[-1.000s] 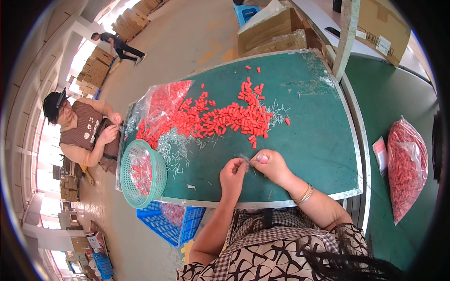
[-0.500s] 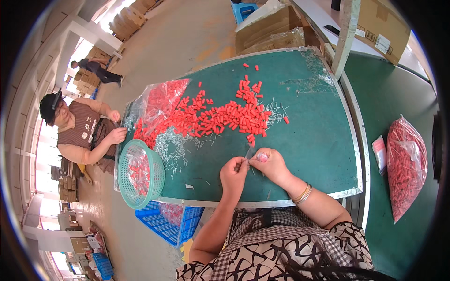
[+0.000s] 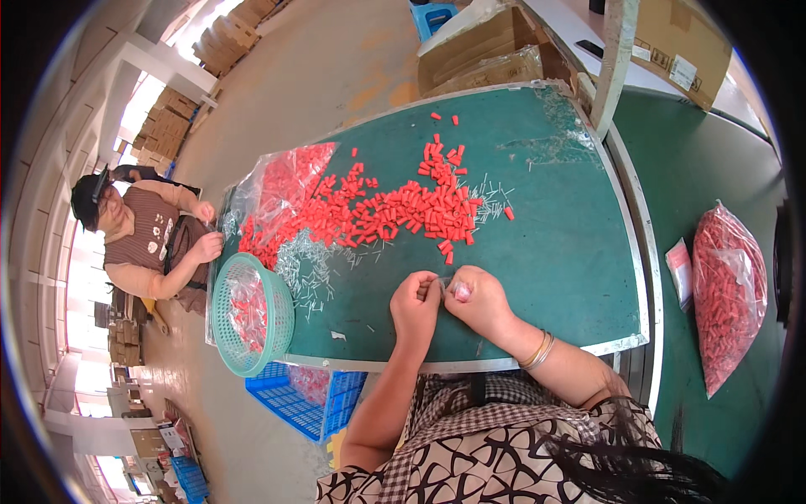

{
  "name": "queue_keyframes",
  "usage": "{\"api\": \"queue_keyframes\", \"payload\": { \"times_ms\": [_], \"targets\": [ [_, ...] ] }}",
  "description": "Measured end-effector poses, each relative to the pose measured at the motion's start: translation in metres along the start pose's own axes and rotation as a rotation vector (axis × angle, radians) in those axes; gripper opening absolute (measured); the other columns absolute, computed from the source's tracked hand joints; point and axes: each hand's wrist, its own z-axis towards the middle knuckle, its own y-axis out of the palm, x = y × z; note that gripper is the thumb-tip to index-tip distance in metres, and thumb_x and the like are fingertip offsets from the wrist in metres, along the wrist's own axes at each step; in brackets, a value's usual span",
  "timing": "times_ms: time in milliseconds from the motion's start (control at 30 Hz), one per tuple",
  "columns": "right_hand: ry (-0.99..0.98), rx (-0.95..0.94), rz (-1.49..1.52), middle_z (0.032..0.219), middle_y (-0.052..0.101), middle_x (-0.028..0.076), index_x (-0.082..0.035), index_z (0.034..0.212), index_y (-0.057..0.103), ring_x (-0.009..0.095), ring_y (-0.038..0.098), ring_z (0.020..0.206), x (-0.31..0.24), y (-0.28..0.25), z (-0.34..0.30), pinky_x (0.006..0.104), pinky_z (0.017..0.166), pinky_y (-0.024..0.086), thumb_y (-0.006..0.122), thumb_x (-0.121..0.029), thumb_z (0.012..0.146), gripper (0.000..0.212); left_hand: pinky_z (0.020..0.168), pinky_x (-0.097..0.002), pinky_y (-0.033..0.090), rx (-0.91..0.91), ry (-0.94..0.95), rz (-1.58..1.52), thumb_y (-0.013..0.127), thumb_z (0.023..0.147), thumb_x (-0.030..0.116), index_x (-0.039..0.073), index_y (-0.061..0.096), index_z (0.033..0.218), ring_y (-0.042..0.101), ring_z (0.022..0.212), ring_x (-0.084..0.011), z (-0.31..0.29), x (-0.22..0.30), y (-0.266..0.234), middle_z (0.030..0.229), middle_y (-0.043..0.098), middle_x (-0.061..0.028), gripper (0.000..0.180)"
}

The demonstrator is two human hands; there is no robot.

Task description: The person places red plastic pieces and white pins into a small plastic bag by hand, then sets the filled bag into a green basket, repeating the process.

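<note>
Just past the near edge of the green table, my left hand and my right hand meet with fingertips pinched. Between them is a bit of thin clear plastic, seemingly a small bag. Within the curled fingers of my right hand sits a clear-wrapped pinkish-red bundle; its contents are too small to make out. Beyond my hands lies a spread of small red tapered plastic pieces, a few of them close to my fingertips. Thin silver screws or nails are heaped to the left, with more to the right.
A green mesh basket holding filled bags stands at the table's left corner, above a blue crate. An open bag of red pieces lies behind it. Across the left end sits a co-worker. A big filled bag rests at right.
My hands have shifted slightly left and away from me, and less of the clear plastic shows between them. The person walking at the back left is now mostly hidden behind the co-worker.
</note>
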Motion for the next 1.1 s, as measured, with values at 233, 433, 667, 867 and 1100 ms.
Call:
{"api": "queue_keyframes", "payload": {
  "times_ms": [233, 433, 667, 867, 1100],
  "targets": [
    [-0.096, -0.055, 0.021, 0.085, 0.059, 0.012, -0.007, 0.086, 0.062, 0.033, 0.059, 0.078, -0.008, -0.014, 0.004, 0.0386, 0.067, 0.049, 0.072, -0.010, 0.067, 0.022, 0.055, -0.0194, 0.043, 0.007, 0.070, 0.189, 0.060, 0.078, -0.004, 0.003, 0.054, 0.112, 0.050, 0.057, -0.0046, 0.004, 0.008, -0.009, 0.066, 0.055, 0.0010, 0.035],
    [-0.302, -0.201, -0.120, 0.114, 0.058, 0.008, -0.011, 0.119, 0.056, 0.030, 0.061, 0.089, -0.016, -0.018, 0.004, 0.0380, 0.074, 0.051, 0.079, -0.017, 0.062, 0.061, 0.055, -0.0182, 0.041, -0.054, 0.060, 0.130, 0.059, 0.077, -0.007, 0.003, 0.048, 0.122, 0.048, 0.058, -0.0032, -0.002, 0.030, -0.016, 0.065, 0.054, 0.0014, 0.048],
    [-0.292, -0.205, -0.029, 0.106, 0.061, 0.009, -0.008, 0.112, 0.059, 0.028, 0.061, 0.092, -0.012, -0.016, 0.004, 0.0365, 0.074, 0.051, 0.078, -0.016, 0.062, 0.054, 0.054, -0.0210, 0.041, -0.086, 0.031, 0.084, 0.060, 0.080, -0.004, 0.004, 0.048, 0.124, 0.047, 0.056, -0.0055, -0.008, 0.027, -0.019, 0.065, 0.053, -0.0017, 0.047],
    [-0.274, -0.230, 0.019, 0.100, 0.062, 0.009, -0.007, 0.109, 0.061, 0.029, 0.061, 0.090, -0.011, -0.013, 0.005, 0.0354, 0.075, 0.050, 0.079, -0.017, 0.063, 0.051, 0.054, -0.0209, 0.042, -0.081, 0.090, 0.166, 0.059, 0.080, -0.005, 0.004, 0.049, 0.123, 0.048, 0.056, -0.0056, -0.011, 0.033, -0.023, 0.065, 0.054, -0.0024, 0.045],
    [-0.072, -0.333, 0.211, 0.104, 0.063, 0.008, -0.007, 0.107, 0.063, 0.022, 0.060, 0.096, -0.012, -0.016, 0.006, 0.0316, 0.085, 0.047, 0.081, -0.012, 0.062, 0.048, 0.057, -0.0189, 0.043, -0.148, -0.073, -0.108, 0.059, 0.084, 0.001, 0.002, 0.051, 0.120, 0.051, 0.061, -0.0046, 0.002, 0.016, -0.047, 0.073, 0.058, 0.0001, 0.037]
  ]
}}
